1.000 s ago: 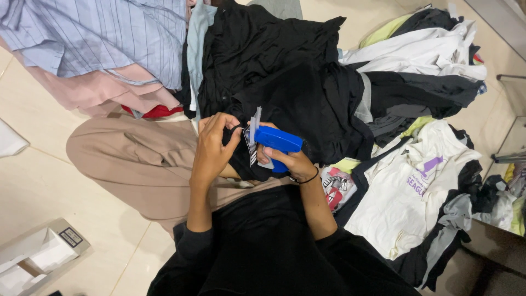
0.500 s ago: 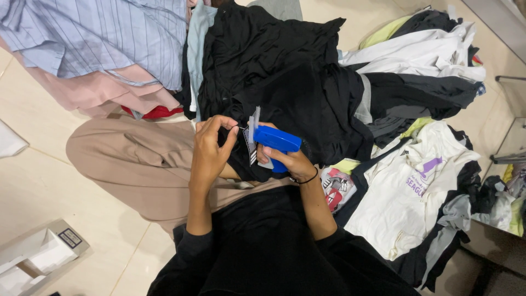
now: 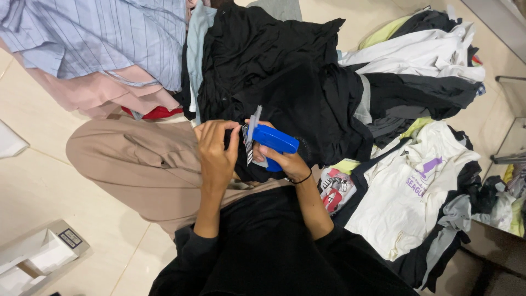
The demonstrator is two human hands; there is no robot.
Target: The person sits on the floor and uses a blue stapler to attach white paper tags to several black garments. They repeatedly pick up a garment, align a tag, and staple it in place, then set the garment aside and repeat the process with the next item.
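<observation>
Change: almost none; both hands stay at frame centre.
Right hand (image 3: 289, 163): one, still clenched around the blue tagging gun (image 3: 274, 140).
Left hand (image 3: 217, 153): one, pinching the black garment (image 3: 285, 93) and the paper tag (image 3: 249, 143) against the gun's tip.
Gun count: one.
Floor (image 3: 38, 181): clothes piled upper left and right.

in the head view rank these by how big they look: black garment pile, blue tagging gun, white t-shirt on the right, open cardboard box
1. black garment pile
2. white t-shirt
3. open cardboard box, partly cut off by the frame edge, so its rank is unsure
4. blue tagging gun, held in the right hand
</observation>
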